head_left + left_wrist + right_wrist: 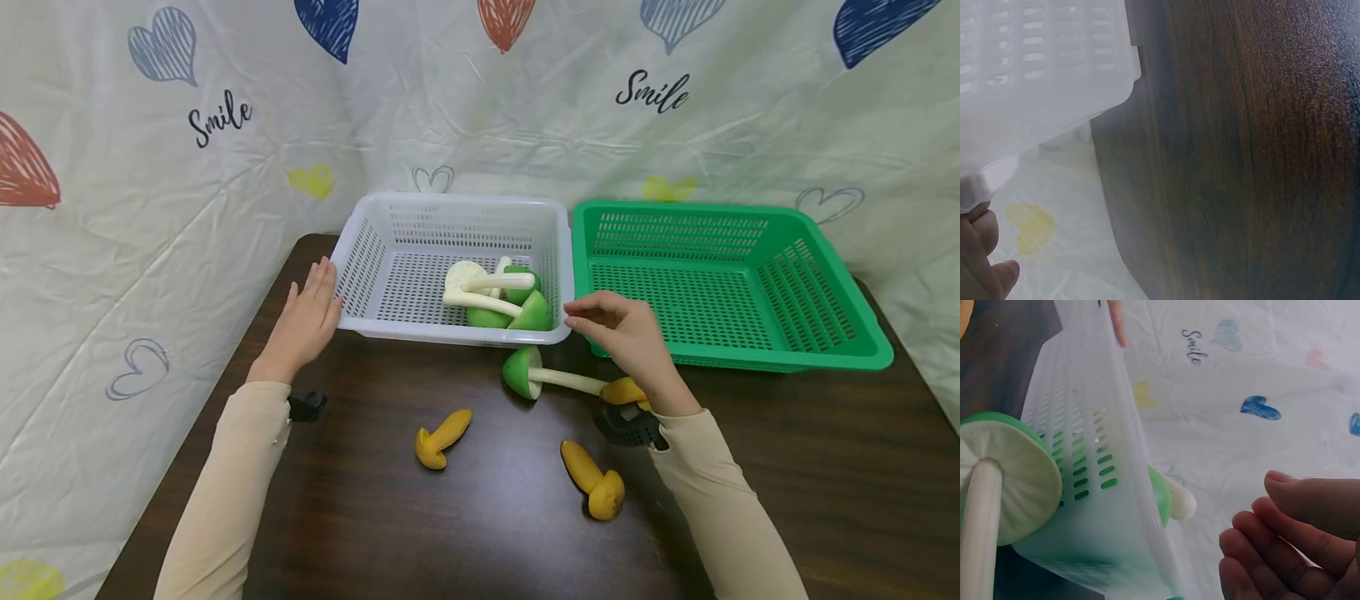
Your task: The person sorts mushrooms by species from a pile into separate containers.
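Observation:
A white plastic basket holds several green-capped toy mushrooms with pale stems, gathered toward its right side. My left hand lies flat along the basket's left rim, its fingers straight. At the front right corner of the same basket is my right hand, thumb and fingers loosely bent with nothing between them. The right wrist view shows the right hand's fingertips a little apart from the basket wall. Just in front of the basket lies another green-capped mushroom, stem pointing right.
A green plastic basket stands to the right of the white one. On the dark wooden table lie yellow toy mushrooms, one at left, one at right and one partly behind the right wrist. A patterned sheet hangs behind.

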`<state>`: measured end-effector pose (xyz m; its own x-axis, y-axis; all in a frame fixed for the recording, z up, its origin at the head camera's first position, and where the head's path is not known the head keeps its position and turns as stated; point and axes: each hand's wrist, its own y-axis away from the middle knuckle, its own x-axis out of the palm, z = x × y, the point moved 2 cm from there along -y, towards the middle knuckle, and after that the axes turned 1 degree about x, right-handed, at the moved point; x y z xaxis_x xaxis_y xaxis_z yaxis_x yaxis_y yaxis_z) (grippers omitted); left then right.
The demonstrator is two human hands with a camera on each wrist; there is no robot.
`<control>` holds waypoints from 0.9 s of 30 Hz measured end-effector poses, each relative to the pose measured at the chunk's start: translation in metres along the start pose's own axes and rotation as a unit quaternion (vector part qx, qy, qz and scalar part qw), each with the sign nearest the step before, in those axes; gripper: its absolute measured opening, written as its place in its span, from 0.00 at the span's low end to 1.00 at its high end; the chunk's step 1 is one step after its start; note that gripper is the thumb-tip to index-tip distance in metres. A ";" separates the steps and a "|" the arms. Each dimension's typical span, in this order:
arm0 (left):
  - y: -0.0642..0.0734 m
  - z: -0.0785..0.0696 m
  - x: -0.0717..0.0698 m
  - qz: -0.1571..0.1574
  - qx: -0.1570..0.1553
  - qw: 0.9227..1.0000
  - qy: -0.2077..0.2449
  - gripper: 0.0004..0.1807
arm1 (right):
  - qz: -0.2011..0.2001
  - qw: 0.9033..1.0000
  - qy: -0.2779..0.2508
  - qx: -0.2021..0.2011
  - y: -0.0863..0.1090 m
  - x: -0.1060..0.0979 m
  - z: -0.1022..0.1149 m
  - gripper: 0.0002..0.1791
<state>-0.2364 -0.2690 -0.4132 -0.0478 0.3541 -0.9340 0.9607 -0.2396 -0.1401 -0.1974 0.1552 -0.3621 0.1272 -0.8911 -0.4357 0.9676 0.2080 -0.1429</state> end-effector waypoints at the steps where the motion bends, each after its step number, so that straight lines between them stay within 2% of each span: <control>1: 0.000 0.000 0.000 0.000 -0.001 1.000 0.000 0.32 | 0.002 1.000 0.006 -0.002 0.002 0.001 0.001 0.14; 11: -0.001 0.000 0.001 -0.003 0.001 1.000 0.002 0.31 | 0.023 0.999 0.018 -0.035 0.023 0.004 -0.002 0.10; 23: 0.000 0.001 0.000 -0.005 0.003 1.000 0.000 0.31 | 0.042 0.997 0.052 -0.025 0.048 -0.005 -0.013 0.08; 27: 0.000 0.001 0.000 -0.004 0.001 1.000 0.002 0.31 | 0.050 0.995 0.081 -0.012 0.053 -0.006 -0.022 0.08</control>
<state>-0.2367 -0.2695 -0.4134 -0.0540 0.3587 -0.9319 0.9599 -0.2385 -0.1474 -0.1516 0.1804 -0.3866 0.1839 -0.7894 -0.5857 0.9463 0.3033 -0.1116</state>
